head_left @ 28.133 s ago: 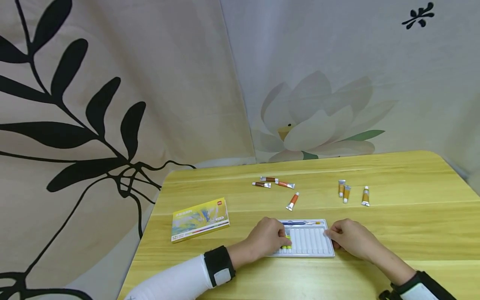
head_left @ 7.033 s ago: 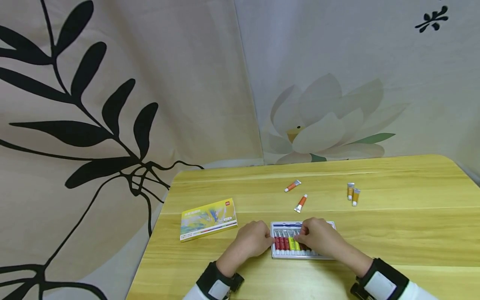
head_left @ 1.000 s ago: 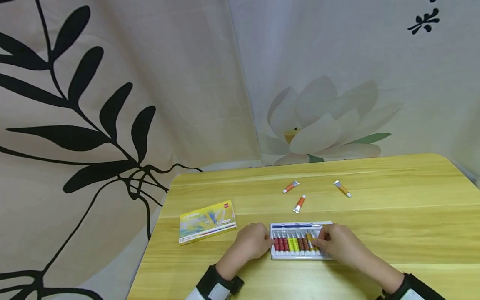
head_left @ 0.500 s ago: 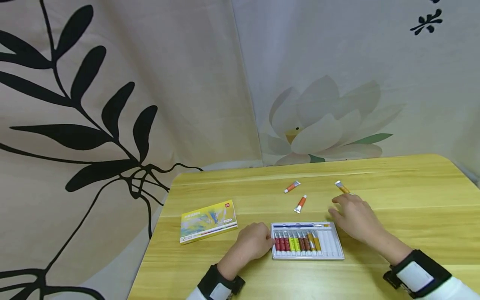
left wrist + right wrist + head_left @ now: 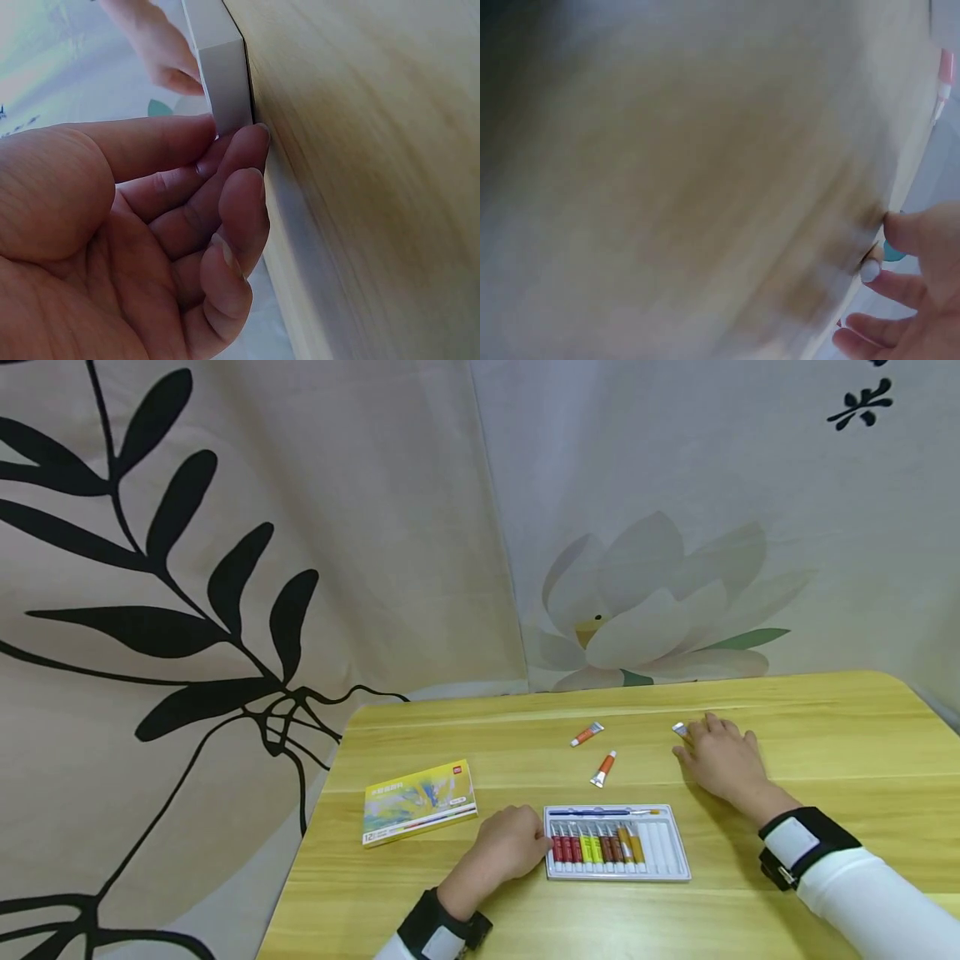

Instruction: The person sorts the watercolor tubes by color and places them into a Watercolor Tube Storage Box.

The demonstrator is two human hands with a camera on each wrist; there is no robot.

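Wood-grain table [image 5: 825, 827] carries everything, backed by printed curtains [image 5: 225, 568]; near its left side lies a yellow paint box [image 5: 420, 801]; at near centre sits the white tray [image 5: 667, 847], its left slots filled with a row of paint tubes [image 5: 596, 846]; the left hand [image 5: 512, 846] rests at the tray's left edge, fingers curled against the white wall and pinching it; far right, the right hand [image 5: 718, 758] lies over a loose tube [image 5: 680, 729], fingers around it, though whether they have closed I cannot tell; two orange tubes [image 5: 594, 750] lie between.
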